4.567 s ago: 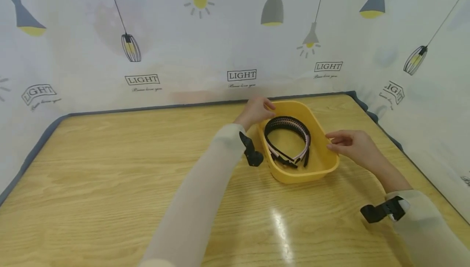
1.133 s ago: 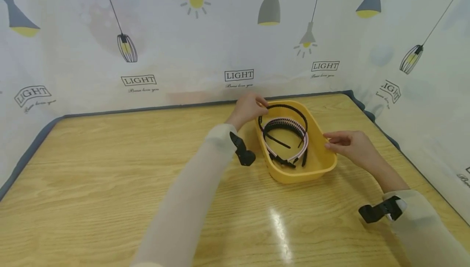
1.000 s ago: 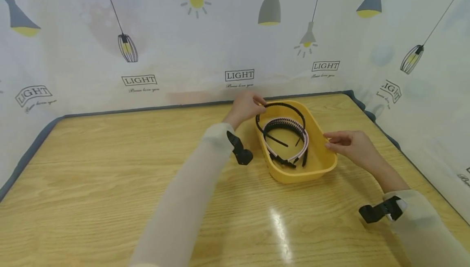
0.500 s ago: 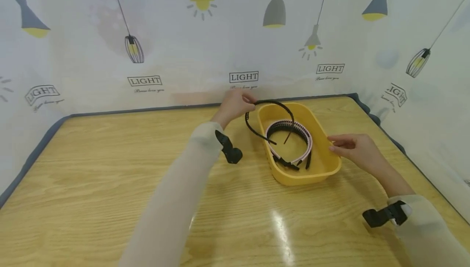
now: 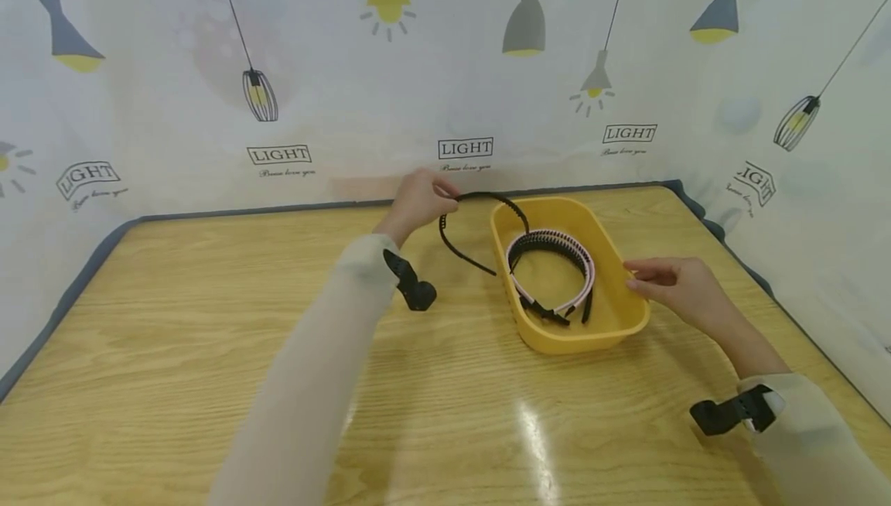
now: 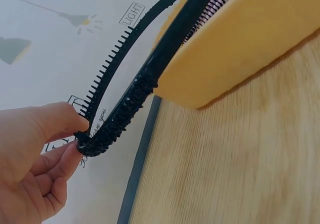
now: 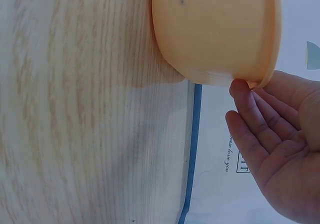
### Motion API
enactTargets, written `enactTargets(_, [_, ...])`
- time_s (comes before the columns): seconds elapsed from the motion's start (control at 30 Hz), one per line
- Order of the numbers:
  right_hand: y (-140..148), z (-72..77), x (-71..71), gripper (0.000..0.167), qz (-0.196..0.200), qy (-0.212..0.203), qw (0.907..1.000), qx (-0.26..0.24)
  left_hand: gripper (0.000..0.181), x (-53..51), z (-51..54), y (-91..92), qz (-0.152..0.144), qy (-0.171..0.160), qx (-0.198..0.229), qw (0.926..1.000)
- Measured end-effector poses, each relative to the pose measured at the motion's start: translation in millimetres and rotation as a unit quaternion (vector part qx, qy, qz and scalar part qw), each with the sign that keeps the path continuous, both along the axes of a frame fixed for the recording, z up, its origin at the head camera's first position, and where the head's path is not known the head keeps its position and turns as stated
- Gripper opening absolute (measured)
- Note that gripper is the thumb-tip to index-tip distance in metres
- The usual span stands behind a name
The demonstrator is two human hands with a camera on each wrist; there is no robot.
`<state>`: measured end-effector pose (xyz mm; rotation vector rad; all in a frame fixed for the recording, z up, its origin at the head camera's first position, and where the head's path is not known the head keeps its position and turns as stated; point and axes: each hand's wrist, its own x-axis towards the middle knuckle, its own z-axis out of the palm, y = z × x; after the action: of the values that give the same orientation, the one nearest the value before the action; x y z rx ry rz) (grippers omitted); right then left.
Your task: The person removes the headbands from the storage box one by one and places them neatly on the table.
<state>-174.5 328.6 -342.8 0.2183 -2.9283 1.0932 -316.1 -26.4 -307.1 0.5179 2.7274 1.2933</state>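
Note:
My left hand point(image 5: 418, 203) pinches a black headband point(image 6: 122, 111) by its top between thumb and fingers. The headband has comb teeth along its inside and a bumpy, glittery outer face. It hangs tilted at the left side of a yellow plastic basket point(image 5: 578, 341), one end outside the wall and the other still over the rim. Inside the basket lie several stacked headbands, among them a pink one point(image 5: 594, 270) and black toothed ones point(image 5: 546, 241). At the basket's right rim, my right hand point(image 5: 685, 291) pinches the edge, its fingers point(image 7: 245, 101) against the outer wall.
The basket stands on a wood-grain table point(image 5: 244, 320) near its back right corner. Behind and to the right, a pale curtain point(image 5: 334, 88) printed with lamps meets the table edges. Each wrist wears a black strap with a camera.
The left hand has lifted the black headband out of the stack and drawn it leftward, partly past the basket's rim. The right hand has stayed at the right rim, and the basket has not moved.

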Motion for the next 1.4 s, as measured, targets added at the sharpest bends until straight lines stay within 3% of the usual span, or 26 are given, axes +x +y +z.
enactTargets(0.77, [1.7, 0.5, -0.1, 0.046, -0.004, -0.009, 1.0, 0.0, 0.02, -2.6, -9.8, -58.5, 0.022, 0.005, -0.042, 0.9989])
enactTargets(1.17, [3.2, -1.3, 1.1, 0.044, 0.003, 0.003, 0.9999, -0.009, 0.021, -0.9, -18.0, -86.8, 0.048, 0.004, -0.06, 0.997])
enactTargets(1.4, [1.4, -1.3, 0.5, 0.043, 0.002, 0.003, 0.9999, -0.01, 0.024, 0.3, -20.1, -107.0, 0.068, -0.015, -0.072, 0.995])
